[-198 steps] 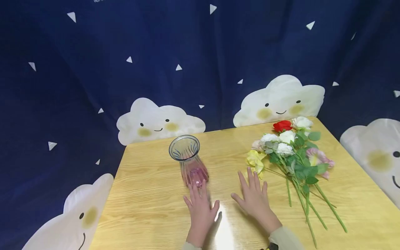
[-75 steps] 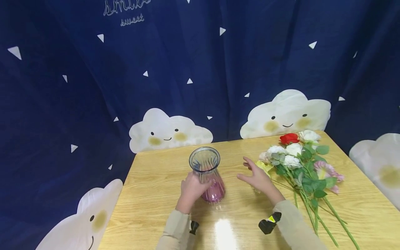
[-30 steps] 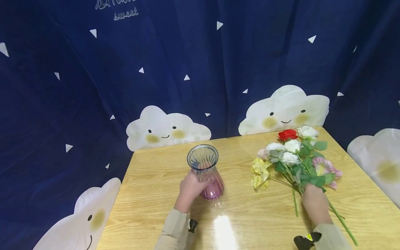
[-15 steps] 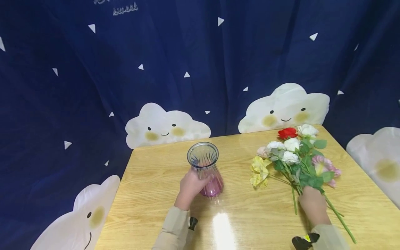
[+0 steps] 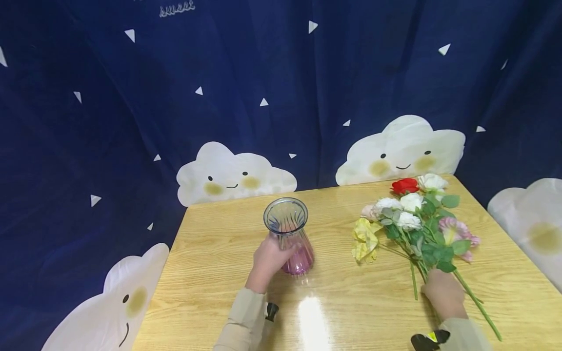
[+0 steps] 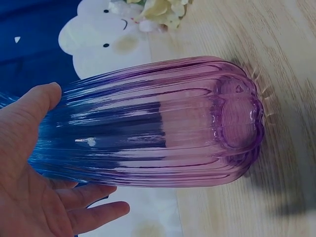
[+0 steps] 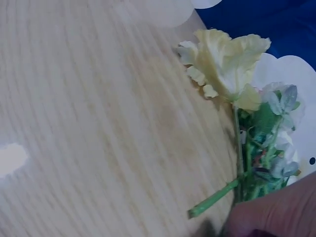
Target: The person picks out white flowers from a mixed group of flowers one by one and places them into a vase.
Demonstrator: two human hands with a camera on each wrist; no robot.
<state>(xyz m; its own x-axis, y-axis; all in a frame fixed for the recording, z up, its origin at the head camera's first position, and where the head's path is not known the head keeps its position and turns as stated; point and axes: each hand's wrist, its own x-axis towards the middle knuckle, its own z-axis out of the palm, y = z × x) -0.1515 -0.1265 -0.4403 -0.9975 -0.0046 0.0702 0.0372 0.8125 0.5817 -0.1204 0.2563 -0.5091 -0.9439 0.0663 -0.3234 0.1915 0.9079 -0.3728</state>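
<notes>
A ribbed glass vase (image 5: 299,256), blue at the rim and pink at the base, stands upright on the wooden table. My left hand (image 5: 269,257) grips it at the narrow upper part; in the left wrist view the thumb lies on one side of the vase (image 6: 197,118) and the fingers on the other. On the right, my right hand (image 5: 443,293) is closed over the stems of a bunch of artificial flowers (image 5: 410,222), just below the leaves. Its fingertips are mostly hidden. A yellow flower (image 7: 229,64) lies at the left side of the bunch.
The bunch also has a red rose (image 5: 405,185), several white blooms and a pink flower (image 5: 456,231). Loose stem ends (image 5: 485,317) point toward the near edge. Behind the table (image 5: 210,253) hangs a dark blue curtain (image 5: 246,53) with cloud prints.
My left hand went from lying flat near the vase to gripping it, and the vase shifted and turned. My right hand moved right, onto the flower stems, and lately drew slightly toward me.
</notes>
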